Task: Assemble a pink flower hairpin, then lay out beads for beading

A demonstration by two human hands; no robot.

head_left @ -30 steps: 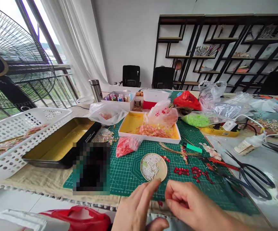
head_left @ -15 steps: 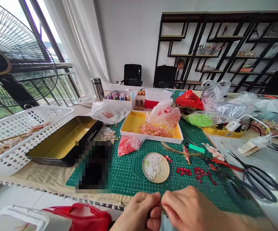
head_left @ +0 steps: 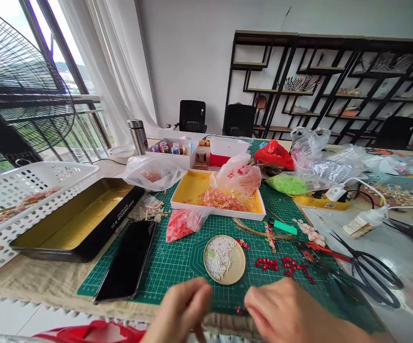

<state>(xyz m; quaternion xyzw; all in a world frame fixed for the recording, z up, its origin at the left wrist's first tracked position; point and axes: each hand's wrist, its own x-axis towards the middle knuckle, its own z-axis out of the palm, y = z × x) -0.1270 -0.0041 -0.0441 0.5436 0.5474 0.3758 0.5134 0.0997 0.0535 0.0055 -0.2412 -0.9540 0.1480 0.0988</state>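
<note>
My left hand (head_left: 183, 309) and my right hand (head_left: 288, 312) hover low over the front edge of the green cutting mat (head_left: 181, 262), a short gap between them. Both are smeared by motion, with fingers curled inward; what they hold, if anything, does not show. Just beyond them sits a round gold dish of white pearl beads (head_left: 224, 258). Red beads (head_left: 285, 263) lie scattered to its right, and a few red bits (head_left: 240, 310) lie by my right hand. A black phone (head_left: 127, 259) lies on the mat to the left.
Black scissors (head_left: 374, 274) and red-handled pliers (head_left: 320, 251) lie right. Behind stand a yellow tray of pink pieces (head_left: 192, 188), plastic bags (head_left: 238, 174), a black tin (head_left: 70, 224), a white basket (head_left: 20, 200), a flask (head_left: 137, 136). A fan (head_left: 16, 95) stands left.
My hands, pinched together half a second ago, have drawn apart. The view has shifted slightly, so the phone now shows plainly on the mat.
</note>
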